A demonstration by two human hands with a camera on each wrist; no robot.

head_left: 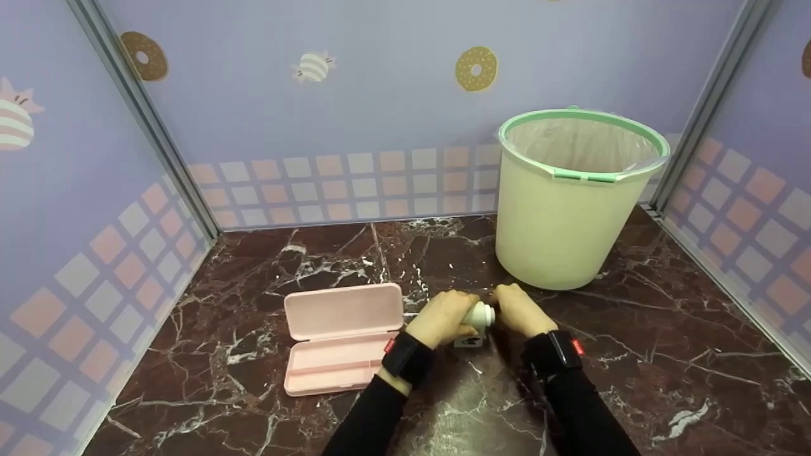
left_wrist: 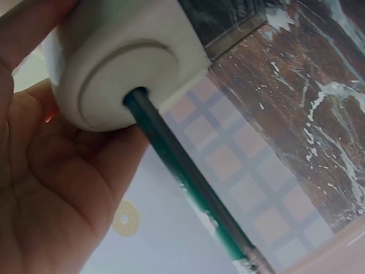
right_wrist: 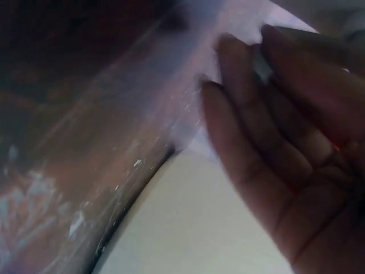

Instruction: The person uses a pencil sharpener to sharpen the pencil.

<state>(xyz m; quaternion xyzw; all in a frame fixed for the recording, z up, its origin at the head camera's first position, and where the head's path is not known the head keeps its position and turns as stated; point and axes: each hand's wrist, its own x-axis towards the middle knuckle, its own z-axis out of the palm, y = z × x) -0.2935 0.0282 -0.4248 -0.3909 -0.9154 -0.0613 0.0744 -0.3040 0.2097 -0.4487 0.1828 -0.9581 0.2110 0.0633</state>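
A white pencil sharpener (head_left: 476,316) with a dark, see-through shavings box stands on the marble tabletop, gripped from above by my left hand (head_left: 443,315). In the left wrist view, a green pencil (left_wrist: 191,180) sticks out of the round hole in the sharpener's face (left_wrist: 108,94). My right hand (head_left: 521,310) is at the sharpener's other side, by its round white hub. In the right wrist view, the curled fingers (right_wrist: 245,142) close round a small part there, mostly hidden, apparently the crank handle.
Left of the hands lies an open pink pencil case (head_left: 342,311), its lid raised. A pale green bin (head_left: 557,221) with a clear liner stands at the back right, close behind my right hand. Patterned panels (head_left: 393,114) wall in the marble tabletop (head_left: 253,354).
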